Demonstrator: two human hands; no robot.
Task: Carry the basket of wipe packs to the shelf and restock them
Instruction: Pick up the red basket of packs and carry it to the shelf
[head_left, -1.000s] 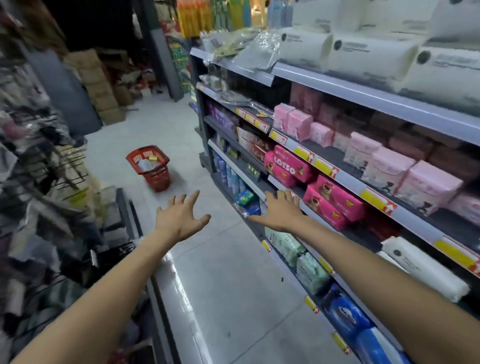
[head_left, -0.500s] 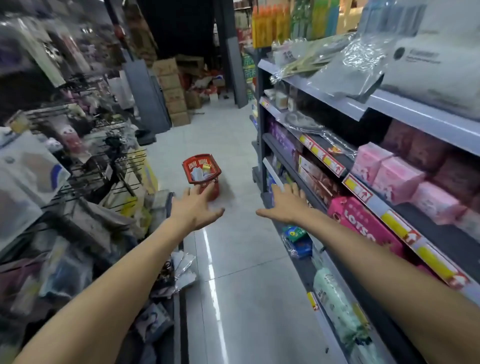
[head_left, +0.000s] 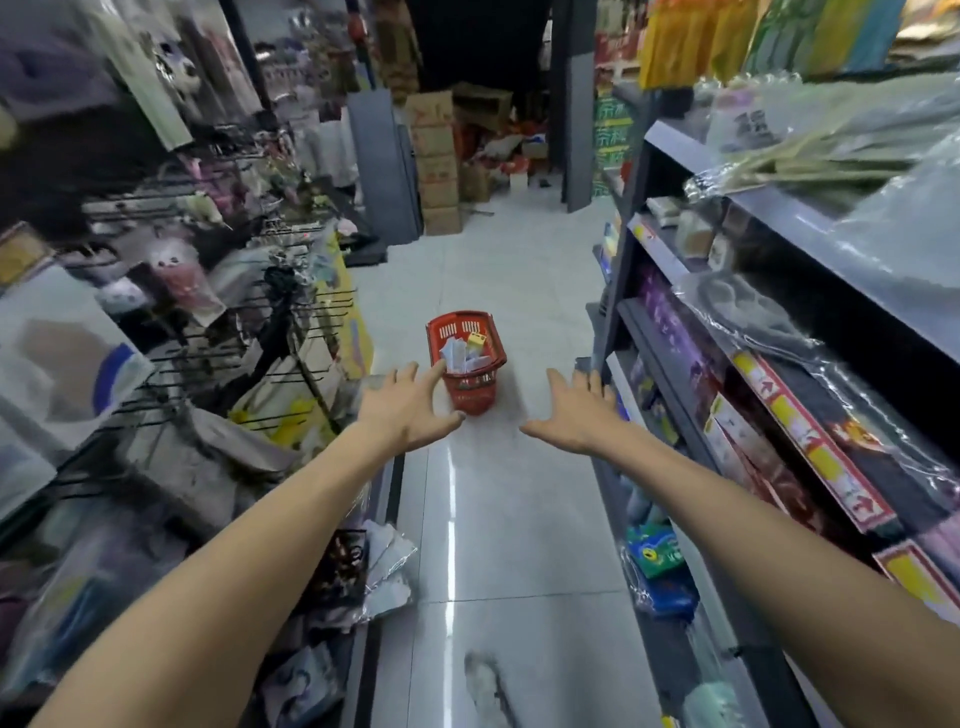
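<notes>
Both hands, left and right, reach forward spread and empty toward a red basket of packs on the aisle floor at frame centre, its long axis running up-frame. Fetching appears just begun; next, close in and grip it.

1 wide-angle view from head height faces forward and down along the aisle floor. The left hand and right hand reach to frame centre; shelving fills the right edge.
</notes>
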